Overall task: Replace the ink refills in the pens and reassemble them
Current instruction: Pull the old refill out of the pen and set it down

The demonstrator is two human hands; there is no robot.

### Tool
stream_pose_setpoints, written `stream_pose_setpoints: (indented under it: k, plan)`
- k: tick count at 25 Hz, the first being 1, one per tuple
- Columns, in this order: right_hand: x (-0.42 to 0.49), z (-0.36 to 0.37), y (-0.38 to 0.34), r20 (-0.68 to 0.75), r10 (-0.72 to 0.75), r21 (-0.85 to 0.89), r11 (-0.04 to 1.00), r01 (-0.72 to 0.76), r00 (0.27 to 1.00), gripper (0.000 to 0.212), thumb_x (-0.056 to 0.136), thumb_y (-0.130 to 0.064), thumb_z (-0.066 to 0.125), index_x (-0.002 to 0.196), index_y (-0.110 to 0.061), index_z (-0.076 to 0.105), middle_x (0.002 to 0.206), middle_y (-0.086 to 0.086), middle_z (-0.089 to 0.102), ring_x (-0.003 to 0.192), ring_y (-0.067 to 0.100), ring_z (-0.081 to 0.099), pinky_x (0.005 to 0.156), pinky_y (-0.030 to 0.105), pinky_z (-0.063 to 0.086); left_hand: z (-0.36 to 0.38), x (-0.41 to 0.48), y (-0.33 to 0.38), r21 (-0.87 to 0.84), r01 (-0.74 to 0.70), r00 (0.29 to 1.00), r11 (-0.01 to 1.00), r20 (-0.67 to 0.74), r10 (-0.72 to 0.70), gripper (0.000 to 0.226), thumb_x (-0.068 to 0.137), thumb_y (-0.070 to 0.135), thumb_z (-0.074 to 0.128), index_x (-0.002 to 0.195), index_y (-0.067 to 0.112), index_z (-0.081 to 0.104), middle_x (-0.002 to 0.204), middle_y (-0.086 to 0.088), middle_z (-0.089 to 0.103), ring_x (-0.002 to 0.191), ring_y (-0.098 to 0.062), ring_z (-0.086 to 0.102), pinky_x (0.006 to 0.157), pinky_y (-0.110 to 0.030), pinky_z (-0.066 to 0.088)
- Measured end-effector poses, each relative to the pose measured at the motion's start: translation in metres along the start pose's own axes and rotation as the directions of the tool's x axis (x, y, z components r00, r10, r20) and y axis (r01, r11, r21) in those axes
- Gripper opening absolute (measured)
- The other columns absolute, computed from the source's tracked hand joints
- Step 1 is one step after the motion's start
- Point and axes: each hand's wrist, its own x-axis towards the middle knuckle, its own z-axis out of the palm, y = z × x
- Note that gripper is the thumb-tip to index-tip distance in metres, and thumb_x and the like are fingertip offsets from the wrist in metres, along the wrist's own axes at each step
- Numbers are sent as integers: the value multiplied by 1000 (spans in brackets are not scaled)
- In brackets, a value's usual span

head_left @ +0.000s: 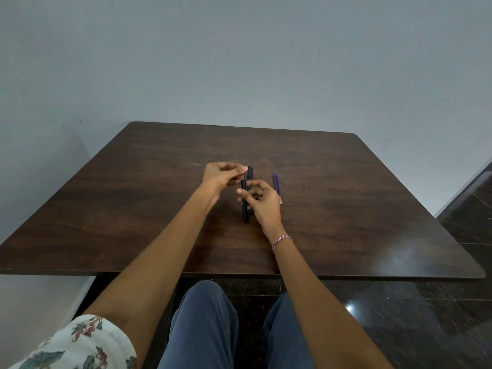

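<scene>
Black pen barrel (244,209) gripped by right hand (262,202) | left hand (222,177) pinches refill (244,163) at its far end

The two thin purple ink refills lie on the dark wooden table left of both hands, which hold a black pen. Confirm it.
Wrong side. The head view shows the two thin purple ink refills lying on the dark wooden table right of both hands; the left hand and right hand do hold a black pen.
</scene>
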Motion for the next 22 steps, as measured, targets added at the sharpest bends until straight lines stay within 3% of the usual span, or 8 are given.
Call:
stream_pose_setpoints:
  k: [9, 22]
  plan:
    - [0, 1, 0, 37, 20, 11, 1000, -21, 999, 23, 80, -23, 76, 93, -26, 58, 64, -4, 71, 67, 7, 71, 53, 14, 50, 12, 8, 12, 9, -132, 987, 991, -87, 132, 5, 81, 6, 72, 81, 10, 69, 74, -4, 68, 67, -11, 67, 60, -18, 55]
    - [-1, 1, -5, 86, 74, -83, 994, -67, 994, 22, 83, -20, 74, 97, -15, 59, 68, 2, 71, 60, 0, 68, 52, 13, 51, 12, 24, 29, -47, -205, 930, 978, -319, 180, 7, 83, 6, 71, 83, 12, 66, 75, -3, 67, 65, -10, 66, 61, -18, 55]
